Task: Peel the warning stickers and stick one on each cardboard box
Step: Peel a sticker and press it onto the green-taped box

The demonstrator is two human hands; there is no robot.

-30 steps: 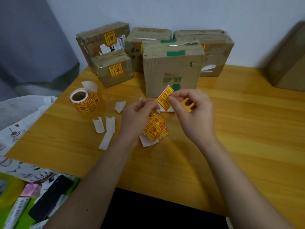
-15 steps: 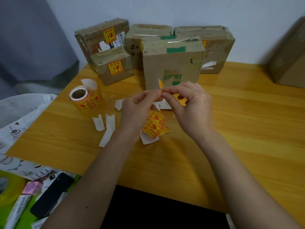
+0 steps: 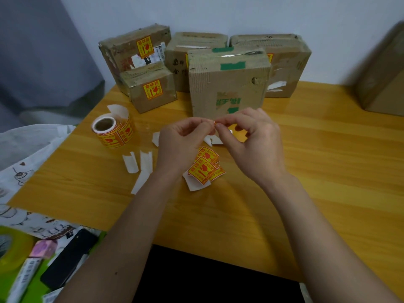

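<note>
My left hand (image 3: 181, 143) and my right hand (image 3: 249, 141) meet fingertip to fingertip above the table, both pinching one yellow-and-red warning sticker (image 3: 214, 123) seen edge-on, mostly hidden by the fingers. Just behind them stands a cardboard box with green tape (image 3: 227, 84), its front without a sticker. The small front-left box (image 3: 150, 86) and the box behind it (image 3: 133, 51) each carry a yellow sticker. Two more boxes (image 3: 192, 53) (image 3: 284, 62) stand at the back. Loose stickers (image 3: 204, 168) lie below my hands. The sticker roll (image 3: 113, 131) sits at the left.
White backing strips (image 3: 140, 165) litter the wooden table (image 3: 317, 160) left of my hands. A brown box (image 3: 384, 73) stands at the far right edge. Off the table's left side lie a black phone (image 3: 67, 256), a yellow tape roll (image 3: 11, 246) and printed cloth (image 3: 21, 178).
The sticker faced me a second ago; it has since turned edge-on between my fingertips. Both hands have risen slightly toward the taped box.
</note>
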